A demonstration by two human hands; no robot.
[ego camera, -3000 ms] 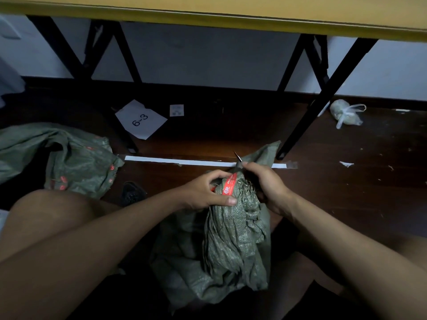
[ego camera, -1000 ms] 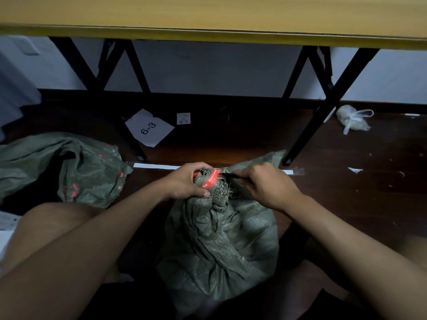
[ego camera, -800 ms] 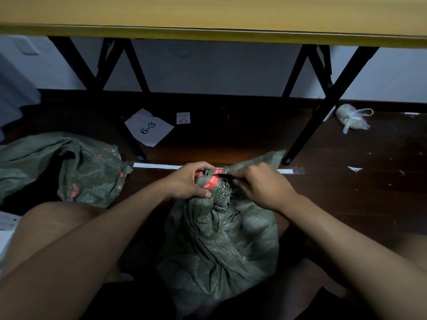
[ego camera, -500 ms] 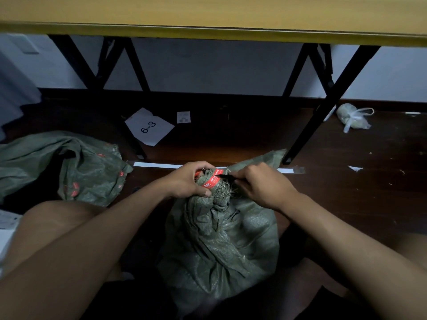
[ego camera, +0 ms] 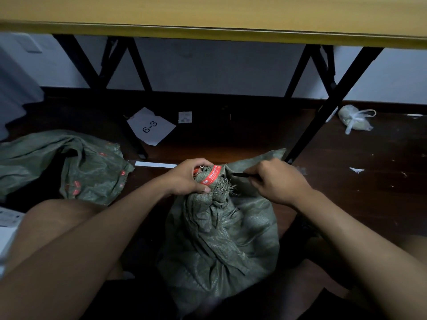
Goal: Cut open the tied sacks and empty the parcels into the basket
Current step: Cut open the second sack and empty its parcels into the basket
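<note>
A green woven sack (ego camera: 221, 234) stands on the floor between my knees, its neck bunched and bound with a red printed tie (ego camera: 213, 175). My left hand (ego camera: 188, 179) grips the bunched neck just below the tie. My right hand (ego camera: 277, 181) holds a thin dark blade (ego camera: 240, 174) whose tip points left at the tie. The rest of the tool is hidden in my fist. No basket is in view.
A second green sack (ego camera: 69, 165) lies slack on the floor at left. A folding table's black legs (ego camera: 323, 114) and yellow top (ego camera: 212, 17) stand ahead. A paper marked 6-3 (ego camera: 151, 127), white tape (ego camera: 156, 164) and a small tied plastic bag (ego camera: 354, 118) lie on the dark floor.
Three seconds ago the sack neck leaned right with the blade above it; now the neck stands upright under my left hand, and the blade lies level against the tie.
</note>
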